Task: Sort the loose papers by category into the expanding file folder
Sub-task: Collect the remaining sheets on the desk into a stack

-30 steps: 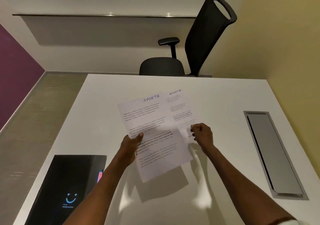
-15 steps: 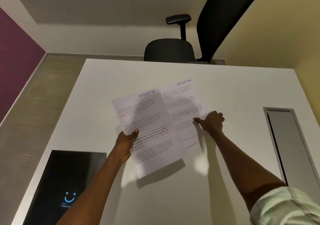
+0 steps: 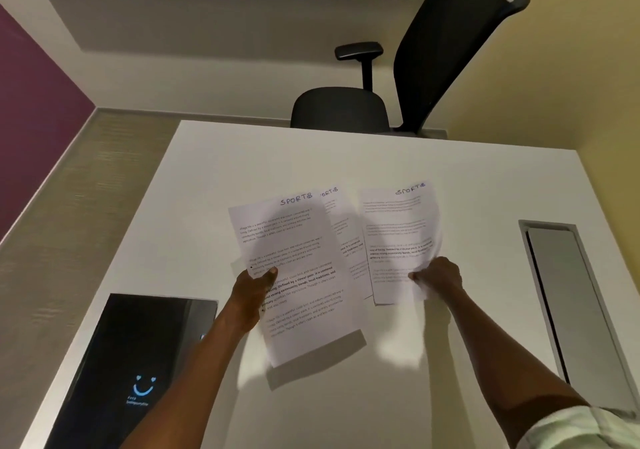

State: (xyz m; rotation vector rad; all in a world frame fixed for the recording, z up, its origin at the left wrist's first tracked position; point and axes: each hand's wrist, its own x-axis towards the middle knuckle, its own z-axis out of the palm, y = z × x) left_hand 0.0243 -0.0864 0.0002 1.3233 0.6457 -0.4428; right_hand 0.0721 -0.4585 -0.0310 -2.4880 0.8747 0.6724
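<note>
The left hand (image 3: pixel 254 287) grips a sheet headed SPORTS (image 3: pixel 294 275) at its left edge, thumb on top and fingers hidden beneath, holding it tilted above the surface (image 3: pixel 242 158). The right hand (image 3: pixel 438 275) pinches a second SPORTS sheet (image 3: pixel 398 241) near its lower right corner; that page bows a little and is blurred, so whether its bottom edge touches the surface cannot be told. Between the two, partly hidden behind the left hand's sheet, a third SPORTS page (image 3: pixel 341 230) shows; what carries it is unclear.

The black file folder (image 3: pixel 128 362) lies on the surface to the left of the left hand's sheet and nearer the person, at the near left corner. Its long axis runs roughly away from the person, and a pale smiling mark shows on its cover. The left hand is plainly the nearer one to it; the right hand is well apart, on the far side of all three sheets. Since all three headings match, the pages likely belong together and must travel left and back to reach the folder.
</note>
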